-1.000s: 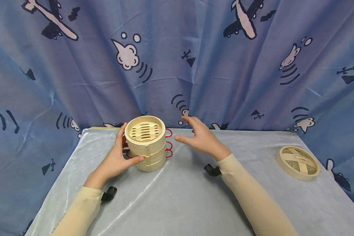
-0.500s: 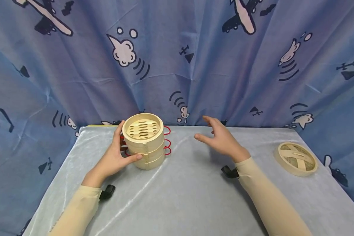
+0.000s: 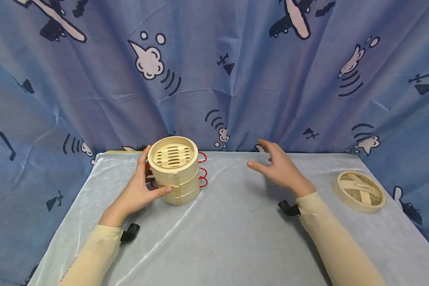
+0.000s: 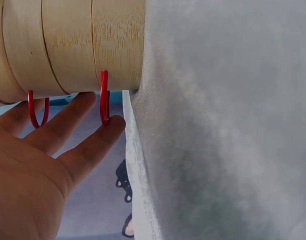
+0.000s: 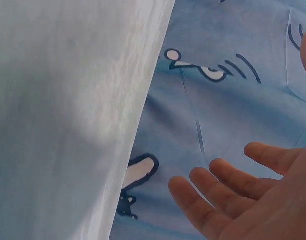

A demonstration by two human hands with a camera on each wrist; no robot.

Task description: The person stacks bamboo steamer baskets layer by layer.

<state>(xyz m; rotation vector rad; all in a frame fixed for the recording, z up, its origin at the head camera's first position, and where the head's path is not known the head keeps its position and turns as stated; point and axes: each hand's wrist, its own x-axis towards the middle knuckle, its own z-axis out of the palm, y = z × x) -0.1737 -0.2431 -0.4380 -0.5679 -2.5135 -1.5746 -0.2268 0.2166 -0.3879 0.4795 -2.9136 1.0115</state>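
A stack of round bamboo steamer baskets (image 3: 178, 178) stands on the cloth-covered table, left of centre, its slatted top tier uncovered. Small red handles (image 3: 203, 173) stick out on both sides. My left hand (image 3: 137, 194) holds the stack from the left, thumb across the front and fingers round the far side. In the left wrist view those fingers (image 4: 68, 125) reach past the red loops, one fingertip right at the lowest loop. Away to the right, my right hand (image 3: 277, 167) hovers over the table with fingers spread and nothing in it.
The woven bamboo steamer lid (image 3: 359, 191) lies at the table's right side. A pale grey cloth (image 3: 214, 246) covers the table, and a blue curtain (image 3: 200, 79) with printed airplanes hangs right behind its back edge.
My right hand has moved away from the steamer stack to the right. The left hand keeps its hold, and the head view has shifted slightly.
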